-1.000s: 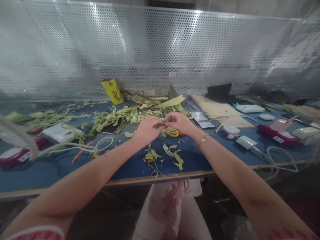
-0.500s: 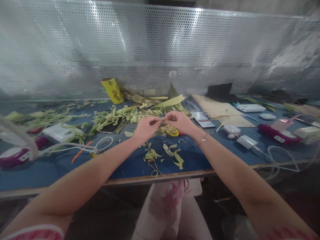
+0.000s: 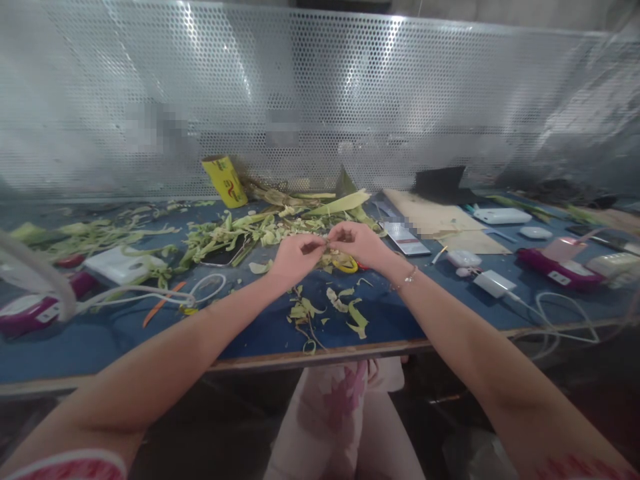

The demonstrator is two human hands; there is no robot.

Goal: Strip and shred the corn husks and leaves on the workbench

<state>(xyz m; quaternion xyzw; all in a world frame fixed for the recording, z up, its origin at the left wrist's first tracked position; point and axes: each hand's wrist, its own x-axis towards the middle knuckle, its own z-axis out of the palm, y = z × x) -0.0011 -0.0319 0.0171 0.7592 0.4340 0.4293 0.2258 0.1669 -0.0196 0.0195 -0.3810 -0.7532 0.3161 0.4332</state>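
My left hand (image 3: 293, 257) and my right hand (image 3: 359, 243) meet above the middle of the blue table (image 3: 90, 347). Both pinch a small green leaf strip (image 3: 325, 245) between their fingertips. My right wrist wears a thin bracelet (image 3: 404, 280). Under the hands lies a yellow ring (image 3: 346, 265). Torn green leaf scraps (image 3: 345, 310) lie on the table in front of the hands. A heap of long green leaves (image 3: 250, 230) spreads behind them.
A perforated metal screen (image 3: 320, 107) closes the back. A yellow packet (image 3: 225, 181) leans against it. White boxes, cables and pink devices (image 3: 555, 261) lie at the right; a white box (image 3: 120, 265) and a hose (image 3: 35, 273) at the left. A phone (image 3: 406, 239) lies right of the hands.
The hands have risen slightly and the pinch has tightened at the fingertips. The darker piece seen between them a second ago no longer shows.
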